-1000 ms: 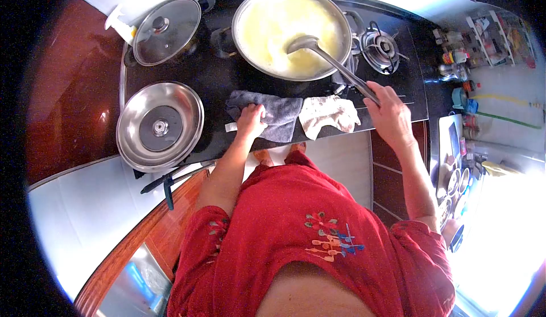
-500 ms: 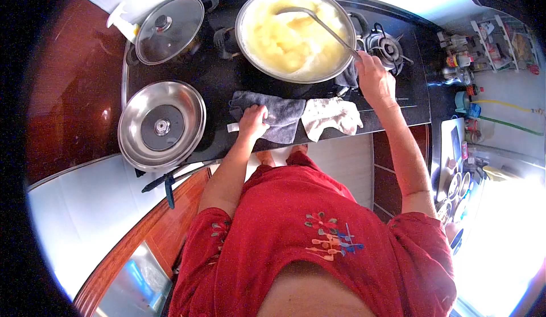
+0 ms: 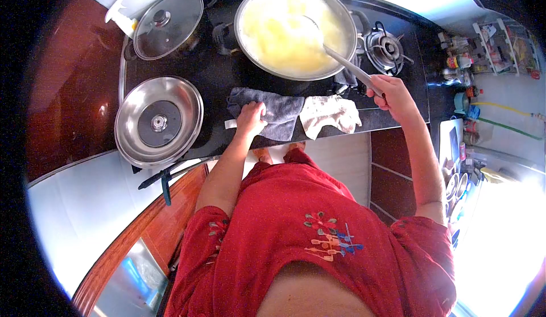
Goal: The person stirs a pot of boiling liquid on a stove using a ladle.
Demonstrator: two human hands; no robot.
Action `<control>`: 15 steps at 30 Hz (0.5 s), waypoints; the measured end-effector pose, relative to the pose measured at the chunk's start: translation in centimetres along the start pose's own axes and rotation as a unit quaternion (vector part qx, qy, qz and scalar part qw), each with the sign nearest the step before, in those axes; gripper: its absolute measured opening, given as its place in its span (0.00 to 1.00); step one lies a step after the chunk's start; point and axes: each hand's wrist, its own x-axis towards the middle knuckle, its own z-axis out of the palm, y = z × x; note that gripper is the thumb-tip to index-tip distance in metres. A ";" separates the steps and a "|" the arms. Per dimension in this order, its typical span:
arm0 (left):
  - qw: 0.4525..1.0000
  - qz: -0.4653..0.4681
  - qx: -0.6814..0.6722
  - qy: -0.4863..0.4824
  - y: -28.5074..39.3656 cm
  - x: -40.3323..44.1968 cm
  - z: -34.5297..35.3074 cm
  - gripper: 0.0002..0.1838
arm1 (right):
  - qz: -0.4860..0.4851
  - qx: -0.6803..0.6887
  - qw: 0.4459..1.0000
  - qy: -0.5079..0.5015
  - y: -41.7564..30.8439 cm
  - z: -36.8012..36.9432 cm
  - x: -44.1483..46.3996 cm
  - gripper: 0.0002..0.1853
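Observation:
My right hand (image 3: 394, 96) is wrapped round the handle of a metal ladle (image 3: 344, 63). The ladle's bowl end is dipped in pale yellow food (image 3: 278, 35), partly hidden by it. A wide metal pot (image 3: 239, 46) on the stove contains this food. Near the counter's front edge, my left hand (image 3: 251, 119) rests with curled fingers on a dark grey cloth (image 3: 283, 115), gripping its left part. Beside that cloth lies a stained whitish cloth (image 3: 329, 114).
An upturned steel lid (image 3: 190, 98) lies at the counter's front left. Behind it stands a pot with a glass lid (image 3: 176, 24), with a white spray bottle (image 3: 118, 18) alongside. A gas burner (image 3: 387, 48) sits right of the wide pot. Bottles and racks line the right side.
My right hand has moved right and downward, drawing the ladle's handle toward me; its bowl end has shifted right and down in the food. My left hand stays on the grey cloth.

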 end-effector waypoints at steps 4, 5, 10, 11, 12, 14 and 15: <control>1.000 -0.003 0.003 -0.009 -0.1 0.1 0.0 0.19 | 0.051 0.131 0.989 -0.042 0.5 -1.0 -1.0 0.15; 1.000 0.001 0.002 -0.011 -0.4 0.3 0.3 0.19 | 0.059 0.152 0.985 -0.048 0.4 -1.1 -1.2 0.14; 1.000 -0.003 0.000 -0.023 -0.4 0.3 0.2 0.19 | 0.041 0.169 0.984 -0.040 -0.4 -1.9 -2.8 0.14; 1.000 -0.003 0.001 -0.026 -0.4 0.3 0.1 0.19 | 0.030 0.160 0.986 -0.023 -0.9 -1.8 -3.2 0.14; 1.000 -0.003 0.003 -0.029 -0.4 0.3 0.1 0.19 | 0.015 0.148 0.989 -0.008 -1.4 -1.8 -3.6 0.14; 1.000 -0.007 0.005 -0.025 -0.2 0.3 0.0 0.19 | -0.015 0.122 0.992 0.024 -2.1 -1.9 -4.1 0.14; 1.000 -0.008 0.006 -0.023 -0.2 0.3 0.0 0.19 | -0.042 0.131 0.990 0.035 -2.2 -1.9 -4.2 0.15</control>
